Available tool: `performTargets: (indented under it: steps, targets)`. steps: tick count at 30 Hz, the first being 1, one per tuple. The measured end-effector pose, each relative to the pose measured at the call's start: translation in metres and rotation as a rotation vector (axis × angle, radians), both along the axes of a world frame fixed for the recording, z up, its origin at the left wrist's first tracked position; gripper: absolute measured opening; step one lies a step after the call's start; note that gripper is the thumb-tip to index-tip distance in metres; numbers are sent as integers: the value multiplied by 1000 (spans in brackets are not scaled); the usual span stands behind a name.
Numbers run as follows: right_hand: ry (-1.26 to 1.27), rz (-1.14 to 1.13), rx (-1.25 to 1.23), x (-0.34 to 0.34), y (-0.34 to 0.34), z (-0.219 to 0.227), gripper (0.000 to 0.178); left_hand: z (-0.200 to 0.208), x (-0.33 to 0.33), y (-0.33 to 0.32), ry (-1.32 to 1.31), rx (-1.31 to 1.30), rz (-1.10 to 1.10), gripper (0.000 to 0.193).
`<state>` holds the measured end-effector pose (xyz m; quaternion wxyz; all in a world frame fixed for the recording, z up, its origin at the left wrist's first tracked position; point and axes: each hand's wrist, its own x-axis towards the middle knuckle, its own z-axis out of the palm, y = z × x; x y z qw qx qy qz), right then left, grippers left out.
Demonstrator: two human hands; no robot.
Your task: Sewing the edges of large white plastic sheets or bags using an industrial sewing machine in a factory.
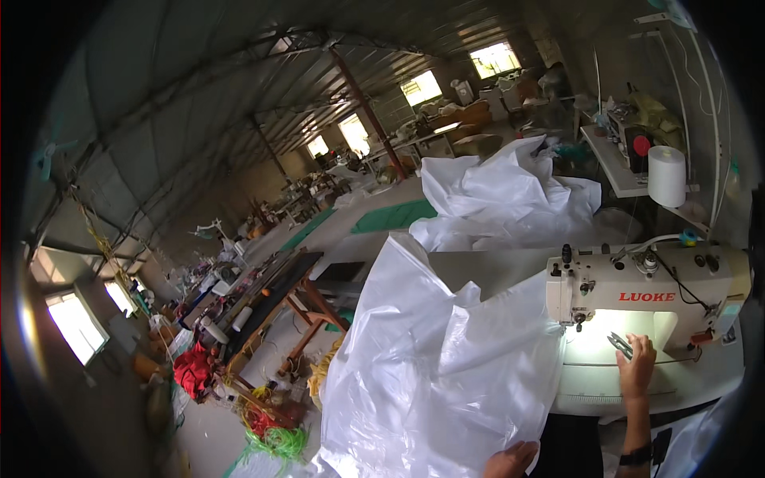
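Note:
My right hand (pixel 636 366) is closed round a small pair of thread snips (pixel 620 345), their blades pointing up and left. It hovers over the lit bed of a white sewing machine (pixel 649 279), to the right of the needle area. Low in the picture my left hand (pixel 512 460) grips the near right edge of a large sheet of white plastic material (pixel 430 374). That sheet drapes over the table's left side, and its right edge reaches the machine's needle end. Part of the left hand's fingers is hidden at the sheet.
A white thread cone (pixel 667 177) stands behind the machine. More white sheeting (pixel 506 191) is heaped beyond the table. To the left are a dark-topped wooden bench (pixel 275 299), a red bundle (pixel 195 368) and green strands (pixel 279 442). A red-brown post (pixel 368 111) rises farther back.

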<state>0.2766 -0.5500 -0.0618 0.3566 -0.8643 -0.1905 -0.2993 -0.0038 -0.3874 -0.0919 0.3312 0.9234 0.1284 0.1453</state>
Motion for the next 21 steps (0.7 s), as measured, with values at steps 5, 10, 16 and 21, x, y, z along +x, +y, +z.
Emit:
performTargets:
  steps: [5, 10, 16, 21]
  targets:
    - [424, 1177, 206, -126, 65, 120, 49, -14, 9, -4, 218, 211, -17, 16]
    - [322, 1577, 231, -187, 128, 201, 75, -12, 7, -2, 26, 176, -56, 23]
    - [352, 1495, 106, -183, 132, 198, 69, 2, -3, 0, 27, 198, -115, 20]
    - [496, 1353, 187, -171, 111, 154, 65, 10, -13, -1, -14, 199, -157, 18]
